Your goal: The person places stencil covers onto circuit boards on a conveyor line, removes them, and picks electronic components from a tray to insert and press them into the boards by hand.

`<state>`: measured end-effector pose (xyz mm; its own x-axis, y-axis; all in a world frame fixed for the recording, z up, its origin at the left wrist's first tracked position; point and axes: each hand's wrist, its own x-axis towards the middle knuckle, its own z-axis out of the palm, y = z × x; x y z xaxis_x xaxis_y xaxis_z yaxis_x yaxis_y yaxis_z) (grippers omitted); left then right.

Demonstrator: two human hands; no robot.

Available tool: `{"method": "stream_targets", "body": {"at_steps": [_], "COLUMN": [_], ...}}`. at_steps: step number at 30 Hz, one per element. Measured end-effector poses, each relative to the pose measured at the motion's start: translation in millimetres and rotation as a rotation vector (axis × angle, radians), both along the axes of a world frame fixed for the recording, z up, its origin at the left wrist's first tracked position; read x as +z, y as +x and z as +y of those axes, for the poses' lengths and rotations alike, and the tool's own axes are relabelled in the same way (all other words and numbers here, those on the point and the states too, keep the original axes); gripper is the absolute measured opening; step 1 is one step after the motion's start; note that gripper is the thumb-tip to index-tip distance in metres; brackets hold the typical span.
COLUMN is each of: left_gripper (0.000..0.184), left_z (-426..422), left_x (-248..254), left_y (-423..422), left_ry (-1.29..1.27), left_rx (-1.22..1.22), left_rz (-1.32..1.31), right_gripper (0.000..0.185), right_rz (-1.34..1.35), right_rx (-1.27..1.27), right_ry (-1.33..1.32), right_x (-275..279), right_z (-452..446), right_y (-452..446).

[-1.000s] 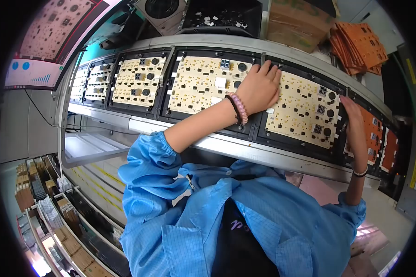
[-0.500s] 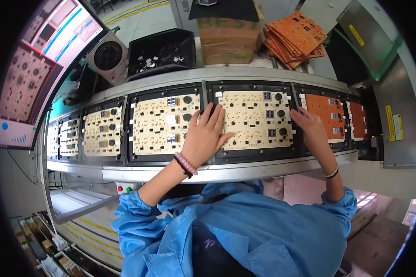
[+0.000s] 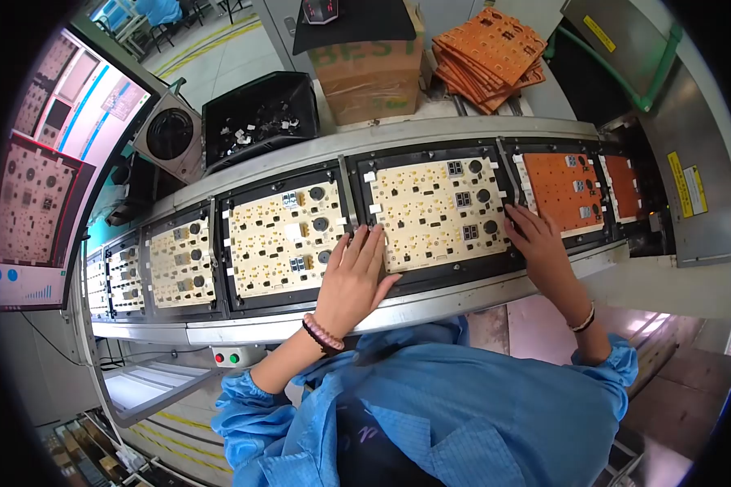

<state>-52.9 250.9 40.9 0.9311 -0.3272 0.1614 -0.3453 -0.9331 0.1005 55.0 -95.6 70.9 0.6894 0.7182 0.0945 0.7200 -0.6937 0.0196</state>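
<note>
A cream circuit board (image 3: 434, 213) with dark displays and round black parts lies in a black frame before me. My left hand (image 3: 351, 280) rests at its left edge, fingers stretched and thumb apart, with nothing held. Beside that hand is another cream board (image 3: 272, 243) in its own frame. My right hand (image 3: 544, 247) touches the right edge of the first board, its fingers spread and slightly bent, holding nothing visible. Just beyond that hand lies an orange board (image 3: 562, 191) in a frame.
A black bin (image 3: 260, 146) with small pieces, a cardboard box (image 3: 369, 85) and stacked orange boards (image 3: 495, 53) stand behind the line. Screens (image 3: 36, 203) are at the left. A red and green button box (image 3: 237, 356) hangs below the metal rail (image 3: 300, 326).
The view has turned, showing more of the area behind the line. My left hand has moved from the board's far left corner down its left edge; my right hand stays by the right edge.
</note>
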Motion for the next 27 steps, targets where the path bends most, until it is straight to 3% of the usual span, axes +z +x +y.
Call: {"method": "stream_targets", "body": {"at_steps": [2,5,7,9,14,19,23,24,27], "left_gripper": [0.070,0.070,0.071,0.073,0.073,0.067,0.069,0.068,0.058], "left_z": [-9.6,-29.0,-38.4,-49.7,-96.2,-110.5,-113.4,-113.9,-108.7], "left_x": [1.8,-3.6,22.1,34.2,27.4,17.3,12.7,15.4,22.3], "left_y": [-0.6,-0.6,3.8,8.4,31.7,42.6,48.7,51.3,63.6], "left_ry": [0.149,0.339,0.433,0.364,0.167,0.294,0.179,0.149,-0.005], "left_rx": [0.021,0.069,0.081,0.041,-0.198,-0.210,-0.228,-0.228,-0.256], "left_rz": [-0.041,-0.060,0.063,0.135,-0.046,-0.093,-0.046,-0.009,0.118], "right_gripper": [0.042,0.041,0.042,0.044,0.052,0.049,0.051,0.055,0.047], "right_rz": [-0.095,-0.034,0.047,0.102,0.081,0.116,-0.001,0.102,0.244], "right_rx": [0.034,0.114,0.055,0.051,0.188,0.257,0.091,0.024,0.145], "right_ry": [-0.045,0.019,0.018,-0.003,-0.068,-0.028,-0.129,-0.232,-0.221], "right_x": [-5.5,16.9,27.4,29.9,10.7,14.7,-6.4,-2.0,13.2], "right_z": [5.0,5.8,16.3,34.0,71.4,74.6,92.5,99.8,99.7], "right_y": [0.3,19.8,35.0,40.6,44.6,88.7,91.8,97.1,150.2]}}
